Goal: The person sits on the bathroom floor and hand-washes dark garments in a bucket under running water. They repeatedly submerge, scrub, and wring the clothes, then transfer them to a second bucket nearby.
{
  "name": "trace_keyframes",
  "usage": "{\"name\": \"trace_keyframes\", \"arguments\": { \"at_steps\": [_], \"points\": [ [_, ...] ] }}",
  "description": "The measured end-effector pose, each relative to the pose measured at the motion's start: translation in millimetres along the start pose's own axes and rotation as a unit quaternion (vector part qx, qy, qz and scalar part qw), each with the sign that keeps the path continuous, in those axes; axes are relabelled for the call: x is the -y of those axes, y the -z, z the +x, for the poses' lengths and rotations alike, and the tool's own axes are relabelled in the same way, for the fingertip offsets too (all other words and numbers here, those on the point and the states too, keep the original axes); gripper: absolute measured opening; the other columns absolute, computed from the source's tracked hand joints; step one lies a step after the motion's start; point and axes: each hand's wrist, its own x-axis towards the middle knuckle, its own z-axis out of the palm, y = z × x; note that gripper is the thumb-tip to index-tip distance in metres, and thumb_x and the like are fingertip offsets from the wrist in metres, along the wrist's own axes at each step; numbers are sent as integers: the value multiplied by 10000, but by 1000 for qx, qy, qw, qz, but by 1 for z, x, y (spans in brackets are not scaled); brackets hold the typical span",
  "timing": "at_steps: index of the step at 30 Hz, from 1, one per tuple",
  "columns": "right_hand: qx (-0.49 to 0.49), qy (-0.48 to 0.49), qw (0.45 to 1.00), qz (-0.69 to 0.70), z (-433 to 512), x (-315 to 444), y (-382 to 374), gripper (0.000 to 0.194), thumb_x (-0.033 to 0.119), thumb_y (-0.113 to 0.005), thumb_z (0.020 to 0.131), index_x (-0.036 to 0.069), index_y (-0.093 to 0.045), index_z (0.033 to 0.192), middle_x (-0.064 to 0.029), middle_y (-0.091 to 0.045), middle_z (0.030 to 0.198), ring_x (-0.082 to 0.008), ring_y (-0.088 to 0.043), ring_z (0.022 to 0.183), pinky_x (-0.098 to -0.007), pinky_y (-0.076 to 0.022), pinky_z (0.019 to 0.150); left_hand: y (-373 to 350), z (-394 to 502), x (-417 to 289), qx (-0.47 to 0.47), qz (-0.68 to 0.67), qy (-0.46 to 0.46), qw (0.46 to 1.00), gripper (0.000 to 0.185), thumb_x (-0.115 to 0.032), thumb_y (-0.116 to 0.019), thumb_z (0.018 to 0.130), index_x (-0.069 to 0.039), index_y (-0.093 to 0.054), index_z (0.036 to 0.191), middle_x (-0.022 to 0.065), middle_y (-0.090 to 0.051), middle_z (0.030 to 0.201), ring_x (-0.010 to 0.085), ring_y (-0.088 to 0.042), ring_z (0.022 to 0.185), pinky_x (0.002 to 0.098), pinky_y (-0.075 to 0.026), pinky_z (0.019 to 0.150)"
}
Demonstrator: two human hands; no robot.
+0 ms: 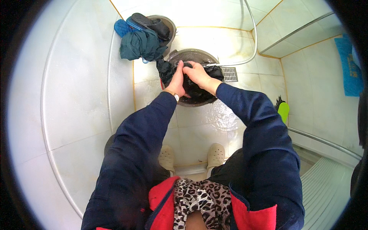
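A round grey-brown basin [198, 52] stands on the tiled floor with dark water and a wet black garment [198, 92] in it. Parts of the garment hang over the basin's rim on both sides. Above the basin, my left hand [177, 81] and my right hand [201, 75] come together and grip a bunched black piece of cloth [188, 64] between them. A wristwatch is on my left wrist. The end of a shower hose [230, 63] reaches over the basin's right rim; what lies under the hands is partly hidden.
A second basin [173, 27] at the back left holds black and blue slippers [143, 21] and dark green cloth [141, 44]. A floor drain grate [230, 74] lies right of the basin. Water wets the tiles nearby. A green-handled brush [283, 112] is by the right wall.
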Motion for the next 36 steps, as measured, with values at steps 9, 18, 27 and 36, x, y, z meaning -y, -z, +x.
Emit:
{"name": "trace_keyframes", "arguments": {
  "at_steps": [9, 18, 27, 36],
  "points": [
    [-46, 272, 960, -41, -41, 65, 4, 223, 173, -630, 851, -18, -623, 966, -127, -663, 794, -136, -574, 709, -303, -483, 671, -6, -9, -8, 80, -134, -223, 962, 316, -360, -503, 952, -119, -611, 1125, 68, -642, 1117, 235, -604, 1038, 401, -487, 911],
    [-3, 32, 848, -529, 5, 23, 100, 384, 398, -600, 862, 75, -706, 1043, -216, -689, 920, -359, -664, 910, -437, -520, 827, -28, -26, -22, 50, 147, -81, 985, 422, -289, -617, 857, -81, -551, 1218, 94, -581, 1182, 318, -635, 911, 461, -550, 654],
    [155, 190, 739, -627, -30, 18, 9, 666, 526, -687, 754, 190, -542, 1310, -179, -509, 1327, -433, -573, 1105, -541, -466, 901, 33, 35, -29, -87, 70, -171, 979, 433, -217, -636, 833, 118, -585, 1102, 187, -621, 1126, 248, -578, 1001, 370, -449, 849],
    [31, 84, 923, -375, 7, -14, -5, 310, 274, -617, 801, -16, -685, 885, -262, -661, 832, -407, -652, 860, -457, -506, 821, 19, 10, -18, -88, 100, -64, 989, 781, -564, -507, 884, -159, -268, 1508, 128, -133, 1599, 419, -78, 1444, 744, -29, 1026]
  ]
}}
